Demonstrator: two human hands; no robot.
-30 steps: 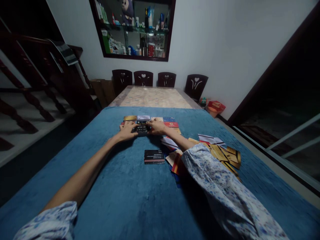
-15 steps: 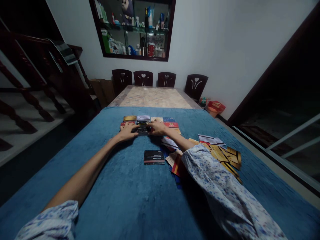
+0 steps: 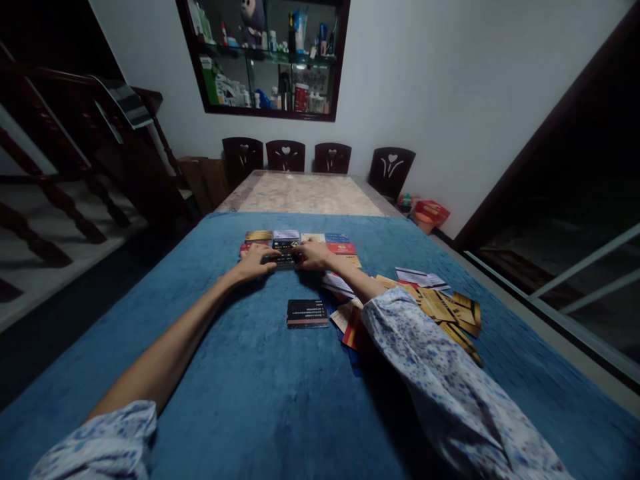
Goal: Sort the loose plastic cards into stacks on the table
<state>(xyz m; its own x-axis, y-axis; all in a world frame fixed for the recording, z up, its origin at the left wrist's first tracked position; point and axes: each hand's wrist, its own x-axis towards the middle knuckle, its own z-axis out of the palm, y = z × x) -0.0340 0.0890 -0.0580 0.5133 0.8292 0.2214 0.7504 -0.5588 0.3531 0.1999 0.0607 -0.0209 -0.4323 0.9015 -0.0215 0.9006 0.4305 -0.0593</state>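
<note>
Past the fingers, a big white wall (image 3: 425, 100); under the fingers and all around them, a wide blue cloth (image 3: 225, 393); farther ahead of the fingers, the bare end of a table (image 3: 300, 193), pale and patchy on top; up high beyond the fingertips, a dark-framed cabinet (image 3: 270, 115) with glass shelves full of little things; lower down, still well past the fingers, four dark chairs (image 3: 375, 168) with heart holes in their backs; behind the fingers, two flowery sleeves (image 3: 430, 360), both up off the wrists; to the right of the fingers, a messy heap of cards (image 3: 435, 305), partly under the right sleeve; close together, the left hand (image 3: 253, 263) and the right hand (image 3: 315, 255), fingers bent, tips on the two ends of a black card (image 3: 284, 260); hard to tell whether pinched or only pressed; right between the fingers, that black card; just past the fingertips, neat rows with a gold card (image 3: 259, 235), a blue card (image 3: 337, 237) and a red card (image 3: 341, 248); nearer than the fingers, alone, a striped dark card (image 3: 307, 313), lying flat.
</note>
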